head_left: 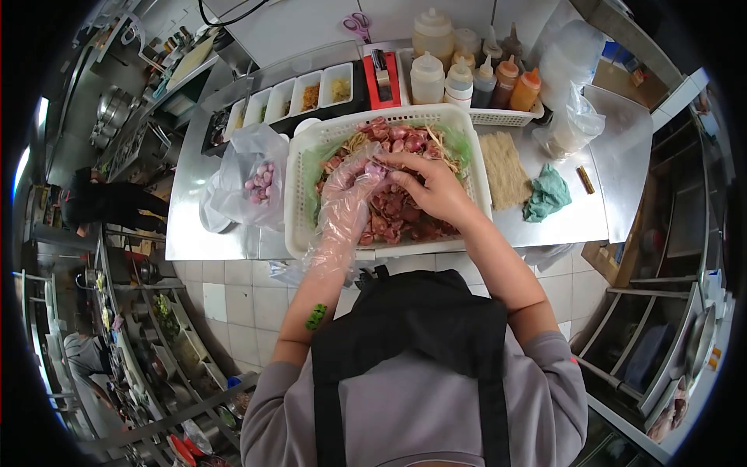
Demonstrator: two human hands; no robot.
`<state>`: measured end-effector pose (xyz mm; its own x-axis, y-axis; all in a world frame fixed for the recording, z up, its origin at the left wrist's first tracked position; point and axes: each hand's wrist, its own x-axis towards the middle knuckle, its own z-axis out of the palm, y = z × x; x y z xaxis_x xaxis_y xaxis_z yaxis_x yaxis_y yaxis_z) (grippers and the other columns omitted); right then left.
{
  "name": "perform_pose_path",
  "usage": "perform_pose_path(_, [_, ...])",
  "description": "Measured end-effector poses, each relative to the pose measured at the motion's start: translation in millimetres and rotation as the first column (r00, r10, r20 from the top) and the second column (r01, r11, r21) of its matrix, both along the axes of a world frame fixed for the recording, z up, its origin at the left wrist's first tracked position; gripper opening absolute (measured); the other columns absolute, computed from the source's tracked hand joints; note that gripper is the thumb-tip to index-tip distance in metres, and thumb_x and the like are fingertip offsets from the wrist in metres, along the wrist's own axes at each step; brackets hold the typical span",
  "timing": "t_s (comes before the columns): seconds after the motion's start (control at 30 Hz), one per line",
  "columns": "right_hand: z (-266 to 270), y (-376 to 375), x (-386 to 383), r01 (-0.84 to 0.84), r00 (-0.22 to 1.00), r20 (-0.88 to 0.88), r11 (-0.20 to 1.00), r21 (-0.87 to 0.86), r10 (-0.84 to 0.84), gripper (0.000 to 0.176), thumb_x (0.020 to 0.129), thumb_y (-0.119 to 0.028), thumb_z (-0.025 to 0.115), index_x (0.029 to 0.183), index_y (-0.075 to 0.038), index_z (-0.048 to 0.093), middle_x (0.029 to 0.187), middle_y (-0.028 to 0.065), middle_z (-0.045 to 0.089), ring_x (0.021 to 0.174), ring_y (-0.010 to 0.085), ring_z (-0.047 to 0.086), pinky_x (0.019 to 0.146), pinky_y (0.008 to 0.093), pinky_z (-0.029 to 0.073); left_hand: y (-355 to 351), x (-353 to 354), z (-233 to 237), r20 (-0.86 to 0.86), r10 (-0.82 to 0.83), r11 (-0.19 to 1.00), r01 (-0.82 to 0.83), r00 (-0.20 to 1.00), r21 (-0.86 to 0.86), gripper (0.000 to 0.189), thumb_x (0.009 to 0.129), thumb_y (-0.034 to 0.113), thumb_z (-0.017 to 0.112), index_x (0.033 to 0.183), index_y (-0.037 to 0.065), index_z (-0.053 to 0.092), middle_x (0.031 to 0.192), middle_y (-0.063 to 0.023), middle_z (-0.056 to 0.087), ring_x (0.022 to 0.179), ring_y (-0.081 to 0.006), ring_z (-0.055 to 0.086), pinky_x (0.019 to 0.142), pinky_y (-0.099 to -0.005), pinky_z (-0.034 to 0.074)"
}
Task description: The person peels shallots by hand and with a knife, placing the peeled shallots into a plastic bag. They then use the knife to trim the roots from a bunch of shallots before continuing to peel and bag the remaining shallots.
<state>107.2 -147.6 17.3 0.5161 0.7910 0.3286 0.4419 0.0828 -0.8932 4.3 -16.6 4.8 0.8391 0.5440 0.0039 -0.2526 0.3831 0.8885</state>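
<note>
A white basket (481, 175) lined with green plastic holds many reddish shallots (395, 212). Above them, my left hand (354, 183), in a clear plastic glove, is closed on a small purple shallot (375, 169). My bare right hand (426, 183) meets it there, its thumb and fingers closed at the same shallot. Left of the basket, a clear plastic bag (235, 167) contains several peeled pinkish shallots (260, 184).
Condiment trays (310, 96), a red-framed tool (383, 80) and squeeze bottles (427, 79) line the back. Right of the basket lie a brown cloth (504, 170), a green cloth (548, 193) and a plastic bag (574, 124). Two people (113, 204) are at far left.
</note>
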Motion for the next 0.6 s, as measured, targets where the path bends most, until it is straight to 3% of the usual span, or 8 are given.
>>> perform_pose_path(0.03, [-0.3,0.1,-0.1,0.034,0.999,0.010,0.997,0.074,-0.035,0.029,0.087,-0.011,0.057,0.116,-0.009,0.059,0.108,0.0154,0.063,0.099,0.0302,0.061,0.088,0.0348,0.046,-0.5,0.9,1.6,-0.004,0.017,1.000,-0.017,1.000,0.008,0.032,0.083,0.007,0.065,0.114,0.001,0.056,0.113,-0.0120,0.058,0.096,-0.0207,0.061,0.083,-0.0306,0.054])
perform_pose_path(0.17, [-4.7,-2.6,1.8,0.103,0.995,0.002,0.988,0.111,-0.104,0.031,0.087,-0.011,0.057,0.118,-0.010,0.058,0.110,0.0152,0.063,0.100,0.0303,0.060,0.088,0.0346,0.046,3.2,3.9,-9.0,0.029,0.049,0.998,-0.050,0.998,0.032,0.033,0.084,0.007,0.065,0.115,0.001,0.055,0.113,-0.0127,0.057,0.097,-0.0212,0.060,0.084,-0.0301,0.054])
perform_pose_path(0.23, [4.9,-7.9,-1.0,-0.022,0.997,-0.078,0.997,0.070,0.028,0.034,0.087,-0.011,0.056,0.121,-0.011,0.056,0.113,0.0146,0.062,0.102,0.0306,0.060,0.089,0.0348,0.045,5.0,2.9,-11.3,0.031,0.035,0.999,-0.034,0.999,-0.019,0.033,0.084,0.006,0.065,0.114,0.001,0.056,0.112,-0.0124,0.057,0.096,-0.0207,0.060,0.082,-0.0287,0.054])
perform_pose_path(0.47, [-0.9,-4.7,0.4,-0.078,0.997,-0.002,0.996,0.038,0.078,0.037,0.087,-0.012,0.057,0.124,-0.013,0.055,0.112,0.0140,0.062,0.101,0.0314,0.060,0.088,0.0356,0.046,12.5,2.0,-23.3,0.007,0.080,0.996,-0.081,0.997,0.036,0.031,0.083,0.006,0.065,0.112,0.000,0.056,0.109,-0.0114,0.059,0.093,-0.0193,0.061,0.079,-0.0275,0.054])
perform_pose_path(0.53, [2.1,-5.3,1.3,-0.095,0.995,0.006,0.992,-0.082,0.096,0.037,0.088,-0.008,0.056,0.126,-0.008,0.053,0.121,0.0098,0.059,0.110,0.0226,0.057,0.095,0.0319,0.042,11.9,2.1,-21.3,0.023,0.078,0.996,-0.079,0.997,0.043,0.029,0.082,0.004,0.064,0.110,0.000,0.057,0.107,-0.0113,0.060,0.092,-0.0194,0.062,0.079,-0.0282,0.054])
perform_pose_path(0.6, [2.2,-3.7,-0.6,-0.079,0.997,0.013,0.994,-0.079,0.080,0.036,0.088,-0.007,0.056,0.124,-0.008,0.055,0.120,0.0099,0.060,0.111,0.0230,0.057,0.095,0.0321,0.042,8.4,1.6,-15.9,-0.012,0.097,0.994,-0.096,0.995,0.049,0.029,0.082,0.003,0.064,0.110,-0.001,0.058,0.106,-0.0112,0.060,0.091,-0.0192,0.062,0.079,-0.0284,0.054])
